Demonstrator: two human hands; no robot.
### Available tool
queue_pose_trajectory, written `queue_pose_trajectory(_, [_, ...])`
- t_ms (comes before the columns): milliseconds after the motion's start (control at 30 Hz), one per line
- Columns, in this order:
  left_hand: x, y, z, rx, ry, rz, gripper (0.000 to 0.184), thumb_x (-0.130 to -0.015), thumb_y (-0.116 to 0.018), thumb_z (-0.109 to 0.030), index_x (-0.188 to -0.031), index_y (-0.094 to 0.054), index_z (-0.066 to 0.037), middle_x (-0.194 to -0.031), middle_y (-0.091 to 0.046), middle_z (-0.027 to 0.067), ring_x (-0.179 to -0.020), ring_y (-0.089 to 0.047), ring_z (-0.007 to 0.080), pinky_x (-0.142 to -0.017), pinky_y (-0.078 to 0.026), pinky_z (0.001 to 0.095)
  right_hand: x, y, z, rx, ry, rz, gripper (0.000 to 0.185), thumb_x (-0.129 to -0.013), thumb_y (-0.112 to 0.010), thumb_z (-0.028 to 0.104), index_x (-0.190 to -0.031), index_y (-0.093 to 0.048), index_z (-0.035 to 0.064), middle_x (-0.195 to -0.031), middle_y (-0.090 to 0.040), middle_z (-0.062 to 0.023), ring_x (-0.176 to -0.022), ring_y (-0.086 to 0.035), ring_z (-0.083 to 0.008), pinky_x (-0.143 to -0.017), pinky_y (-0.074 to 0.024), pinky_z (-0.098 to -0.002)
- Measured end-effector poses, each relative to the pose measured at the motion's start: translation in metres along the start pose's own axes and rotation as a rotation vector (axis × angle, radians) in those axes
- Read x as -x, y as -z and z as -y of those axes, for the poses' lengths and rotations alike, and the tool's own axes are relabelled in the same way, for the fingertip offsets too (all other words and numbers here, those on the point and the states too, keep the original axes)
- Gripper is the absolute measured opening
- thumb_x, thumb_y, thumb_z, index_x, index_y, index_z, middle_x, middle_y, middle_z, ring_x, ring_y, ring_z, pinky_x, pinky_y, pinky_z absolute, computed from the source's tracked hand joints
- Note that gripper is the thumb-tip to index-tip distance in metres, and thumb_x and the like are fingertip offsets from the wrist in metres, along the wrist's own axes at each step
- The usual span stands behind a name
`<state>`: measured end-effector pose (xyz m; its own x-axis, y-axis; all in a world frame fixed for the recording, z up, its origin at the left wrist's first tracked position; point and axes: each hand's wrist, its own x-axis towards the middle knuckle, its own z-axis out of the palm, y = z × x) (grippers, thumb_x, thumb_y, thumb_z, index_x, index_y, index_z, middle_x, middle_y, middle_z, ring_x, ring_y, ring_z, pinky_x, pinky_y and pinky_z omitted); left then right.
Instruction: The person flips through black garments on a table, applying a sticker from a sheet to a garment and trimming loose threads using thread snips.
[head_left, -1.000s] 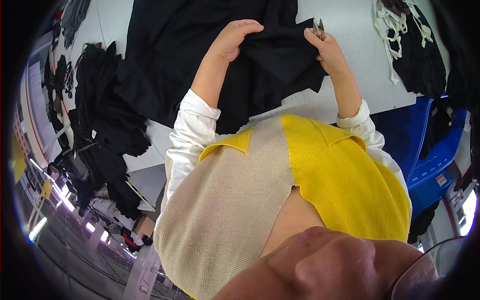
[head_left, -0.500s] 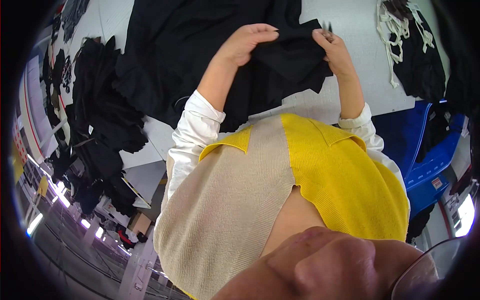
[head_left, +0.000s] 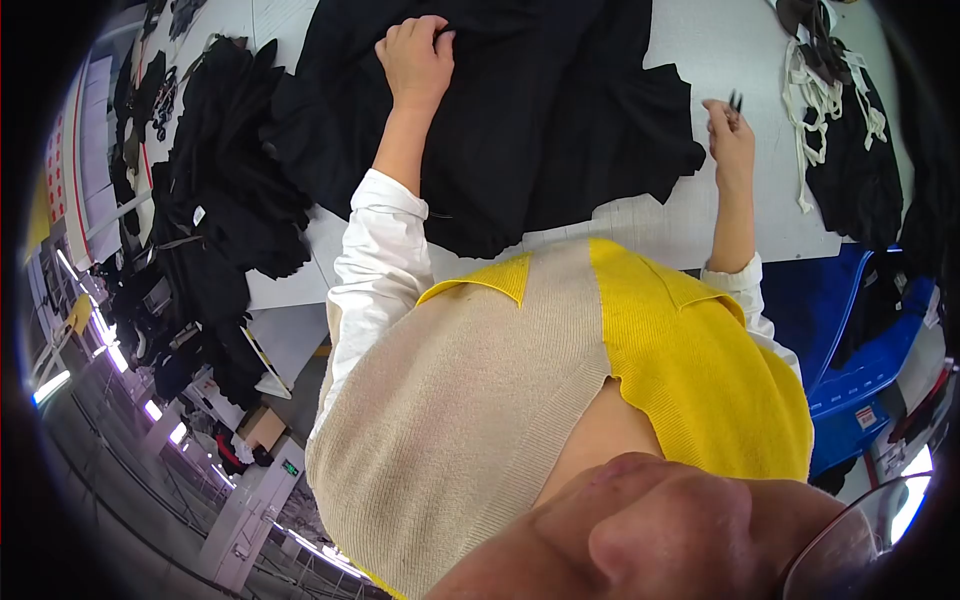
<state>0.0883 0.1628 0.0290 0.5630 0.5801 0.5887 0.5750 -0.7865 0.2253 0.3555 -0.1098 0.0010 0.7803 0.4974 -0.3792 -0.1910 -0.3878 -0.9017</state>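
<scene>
A black cloth garment [head_left: 540,130] lies spread across the white table, its lower edge hanging near my body. My left hand [head_left: 415,62] is on the upper left part of the garment, its fingers curled and closed on the cloth, fingertips partly hidden. My right hand [head_left: 733,140] is beyond the garment's right edge, apart from it. Its fingers are closed around small thread snips [head_left: 736,102], whose dark pointed tips stick up past the fingers while the rest is hidden in the hand.
A heap of black garments [head_left: 225,160] lies at the left of the white table [head_left: 620,225]. At the right are a dark garment [head_left: 850,165] and white cords [head_left: 815,110]. Blue plastic bins [head_left: 850,370] stand below the table's right edge.
Both hands were together on the cloth's right part. My left hand has moved left and up over the garment; my right hand has let go of the cloth and moved right with the snips.
</scene>
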Motion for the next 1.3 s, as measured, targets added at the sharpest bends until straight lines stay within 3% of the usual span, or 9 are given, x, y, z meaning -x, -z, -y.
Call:
queue_pose_trajectory(100, [-0.005,0.003,-0.002,-0.148,-0.203,-0.106,0.016,-0.071,-0.063,-0.007,-0.086,-0.065,-0.012,-0.073,-0.057,0.0023,-0.064,-0.052,0.0198,-0.066,-0.040,0.0296,0.013,-0.030,0.025,0.134,0.220,0.077,0.022,-0.085,-0.061,0.024,-0.091,-0.068,0.0040,-0.069,-0.053,0.0011,-0.057,-0.044,-0.0062,-0.052,-0.0339,-0.0179])
queue_pose_trajectory(267, [0.008,0.015,-0.032,-0.208,-0.205,-0.025,0.019,-0.070,-0.063,-0.007,-0.087,-0.063,-0.013,-0.071,-0.051,0.0015,-0.062,-0.049,0.0174,-0.066,-0.039,0.0288,0.028,-0.087,0.048,0.238,0.345,0.363,0.023,-0.086,-0.060,0.024,-0.093,-0.067,0.0035,-0.083,-0.064,-0.0012,-0.068,-0.054,-0.0107,-0.066,-0.0420,-0.0189])
queue_pose_trajectory(467, [0.029,0.032,-0.100,-0.041,-0.228,0.104,0.017,-0.073,-0.063,-0.008,-0.090,-0.063,-0.011,-0.073,-0.050,0.0025,-0.062,-0.049,0.0184,-0.066,-0.039,0.0269,0.041,-0.141,0.071,-0.075,0.163,0.593,0.026,-0.081,-0.066,0.020,-0.093,-0.064,-0.0025,-0.078,-0.061,-0.0034,-0.068,-0.054,-0.0100,-0.065,-0.0445,-0.0203])
queue_pose_trajectory(600, [0.041,0.035,-0.123,0.559,0.312,0.392,0.014,-0.079,-0.061,-0.012,-0.092,-0.063,-0.007,-0.080,-0.056,0.0046,-0.065,-0.052,0.0198,-0.066,-0.040,0.0249,0.032,-0.142,0.047,0.053,0.200,0.461,0.027,-0.079,-0.069,0.019,-0.094,-0.063,-0.0029,-0.077,-0.060,-0.0046,-0.067,-0.054,-0.0104,-0.064,-0.0451,-0.0209])
queue_pose_trajectory(800, [0.023,-0.004,-0.111,0.537,0.414,0.166,0.015,-0.084,-0.059,-0.013,-0.094,-0.062,-0.003,-0.085,-0.060,0.0067,-0.071,-0.055,0.0187,-0.066,-0.041,0.0250,0.038,-0.118,0.040,-0.032,0.152,0.567,0.017,-0.082,-0.066,0.016,-0.087,-0.063,0.0004,-0.073,-0.059,-0.0032,-0.063,-0.054,-0.0124,-0.063,-0.0446,-0.0216])
queue_pose_trajectory(900, [0.013,-0.018,-0.093,1.170,0.906,0.235,0.019,-0.085,-0.060,-0.015,-0.098,-0.063,-0.002,-0.090,-0.062,0.0080,-0.082,-0.057,0.0185,-0.075,-0.042,0.0280,0.039,-0.099,0.046,-0.101,0.144,0.475,0.018,-0.083,-0.064,0.016,-0.092,-0.062,0.0001,-0.074,-0.057,-0.0023,-0.059,-0.049,-0.0084,-0.056,-0.0399,-0.0179])
queue_pose_trajectory(1000, [0.005,-0.019,-0.084,1.369,1.131,0.355,0.021,-0.085,-0.060,-0.016,-0.100,-0.063,-0.001,-0.093,-0.062,0.0084,-0.089,-0.057,0.0185,-0.080,-0.042,0.0296,0.025,-0.076,0.038,-0.217,0.040,0.478,0.018,-0.084,-0.063,0.016,-0.094,-0.061,0.0005,-0.072,-0.054,-0.0008,-0.055,-0.044,-0.0061,-0.051,-0.0360,-0.0164])
queue_pose_trajectory(1100, [-0.014,-0.018,-0.082,1.332,1.274,0.610,0.024,-0.086,-0.060,-0.016,-0.103,-0.064,0.000,-0.100,-0.063,0.0084,-0.097,-0.056,0.0185,-0.088,-0.040,0.0314,0.002,-0.053,0.028,-0.500,-0.222,0.592,0.016,-0.085,-0.063,0.016,-0.093,-0.061,0.0019,-0.065,-0.046,0.0028,-0.048,-0.035,-0.0033,-0.045,-0.0289,-0.0158])
queue_pose_trajectory(1300, [-0.019,-0.022,-0.084,1.112,1.069,0.672,0.026,-0.085,-0.060,-0.016,-0.104,-0.064,0.001,-0.103,-0.063,0.0101,-0.096,-0.057,0.0202,-0.086,-0.042,0.0289,0.000,-0.039,0.027,-0.390,-0.173,0.551,0.020,-0.088,-0.061,0.016,-0.102,-0.057,0.0015,-0.067,-0.044,0.0034,-0.046,-0.029,-0.0003,-0.041,-0.0205,-0.0132])
